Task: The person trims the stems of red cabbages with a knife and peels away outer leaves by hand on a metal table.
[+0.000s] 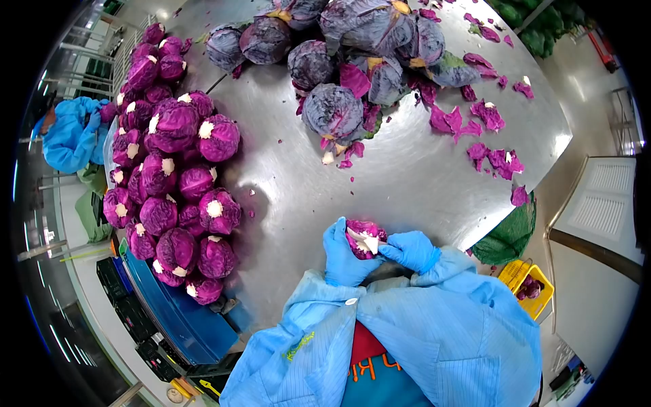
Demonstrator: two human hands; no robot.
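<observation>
My left hand (pixel 344 259), in a blue glove, is wrapped round a small red cabbage (pixel 361 226) near the front of the metal table (pixel 291 197). My right hand (pixel 413 252), gloved alike, is closed on a knife (pixel 367 242) whose pale blade lies across the cabbage's stem end. The knife's handle is hidden inside the fingers. Ahead of my hands sits a heap of untrimmed red cabbages (pixel 332 112) with dull outer leaves. To the left, trimmed red cabbages (pixel 178 251) with white cut stems are piled up.
Loose purple leaves (pixel 487 115) lie scattered over the right side of the table. A green mesh sack (pixel 510 234) and a yellow crate (pixel 539 293) stand beyond the right edge. A blue bin (pixel 173 312) is at lower left. Another person in blue (pixel 71 136) is at far left.
</observation>
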